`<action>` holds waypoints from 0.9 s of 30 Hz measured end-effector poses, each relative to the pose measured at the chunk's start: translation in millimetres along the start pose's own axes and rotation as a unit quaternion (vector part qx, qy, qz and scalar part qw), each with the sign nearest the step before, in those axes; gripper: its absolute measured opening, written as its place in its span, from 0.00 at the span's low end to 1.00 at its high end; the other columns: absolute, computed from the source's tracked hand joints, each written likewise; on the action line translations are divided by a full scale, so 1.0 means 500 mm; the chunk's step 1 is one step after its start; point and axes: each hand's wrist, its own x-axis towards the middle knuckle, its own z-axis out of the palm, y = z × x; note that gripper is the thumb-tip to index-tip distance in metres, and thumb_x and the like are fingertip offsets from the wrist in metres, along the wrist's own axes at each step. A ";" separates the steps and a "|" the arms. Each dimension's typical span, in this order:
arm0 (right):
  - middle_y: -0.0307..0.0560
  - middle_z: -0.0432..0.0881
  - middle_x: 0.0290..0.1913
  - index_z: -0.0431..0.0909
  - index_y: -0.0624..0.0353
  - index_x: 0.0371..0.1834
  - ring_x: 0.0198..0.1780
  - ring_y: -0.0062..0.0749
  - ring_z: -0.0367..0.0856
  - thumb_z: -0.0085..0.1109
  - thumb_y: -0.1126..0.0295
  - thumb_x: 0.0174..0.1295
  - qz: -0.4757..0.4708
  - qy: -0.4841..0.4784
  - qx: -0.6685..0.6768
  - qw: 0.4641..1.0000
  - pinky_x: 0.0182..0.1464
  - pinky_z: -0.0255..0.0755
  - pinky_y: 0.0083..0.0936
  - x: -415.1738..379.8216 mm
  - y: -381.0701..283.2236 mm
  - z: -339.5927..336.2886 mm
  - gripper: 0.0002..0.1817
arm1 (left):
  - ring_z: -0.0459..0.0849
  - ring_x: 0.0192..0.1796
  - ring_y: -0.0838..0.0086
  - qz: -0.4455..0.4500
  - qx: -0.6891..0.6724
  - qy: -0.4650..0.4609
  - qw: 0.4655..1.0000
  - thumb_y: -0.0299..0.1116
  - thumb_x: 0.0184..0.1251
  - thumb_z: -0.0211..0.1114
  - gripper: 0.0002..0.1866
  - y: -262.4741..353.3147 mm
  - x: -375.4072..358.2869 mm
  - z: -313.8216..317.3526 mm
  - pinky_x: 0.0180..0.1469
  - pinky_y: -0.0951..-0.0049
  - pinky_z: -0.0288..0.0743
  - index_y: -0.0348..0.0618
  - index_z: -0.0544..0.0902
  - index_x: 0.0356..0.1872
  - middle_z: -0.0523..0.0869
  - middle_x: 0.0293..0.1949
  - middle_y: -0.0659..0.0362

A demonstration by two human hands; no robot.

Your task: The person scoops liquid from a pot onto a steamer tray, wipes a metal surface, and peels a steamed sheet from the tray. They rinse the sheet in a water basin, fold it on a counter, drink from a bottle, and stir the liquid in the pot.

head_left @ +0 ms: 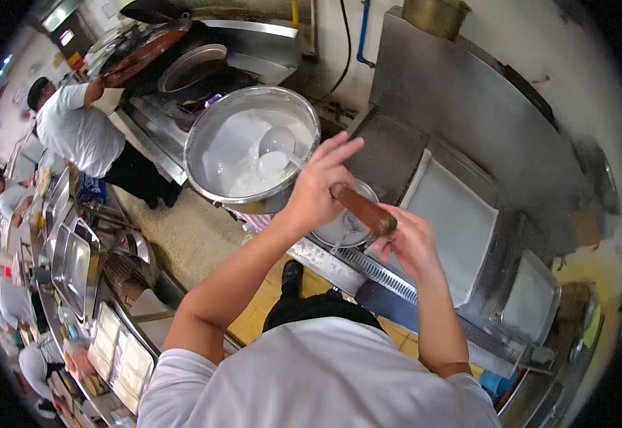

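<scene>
A long ladle with a brown wooden handle (362, 208) reaches into a large metal pot (195, 171) of white liquid, its round bowl (277, 144) inside the pot. My left hand (322, 187) is at the handle's upper part, thumb side against the wood, with several fingers stretched out. Near the handle's thick end is my right hand (409, 239), fingers loosely curled and partly hidden behind the wood; whether it grips cannot be made out. Below the handle sits a smaller round metal pan (339, 232) with a utensil in it.
A white-lined tray (452, 217) lies on the steel counter to the right, with a smaller tray (530, 298) beyond. A person (83, 132) stands at a wok (147, 53) at the upper left. More people and trays (122, 357) line the left side.
</scene>
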 end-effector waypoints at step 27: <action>0.48 0.84 0.29 0.82 0.66 0.32 0.24 0.34 0.81 0.58 0.78 0.63 0.123 0.408 -0.208 0.881 0.25 0.74 0.35 0.318 0.569 -0.081 0.04 | 0.78 0.70 0.53 -0.320 -0.382 0.380 0.779 0.08 0.61 0.44 0.15 -0.476 0.175 -0.312 0.55 0.55 0.82 0.41 0.74 0.30 0.80 0.67 0.45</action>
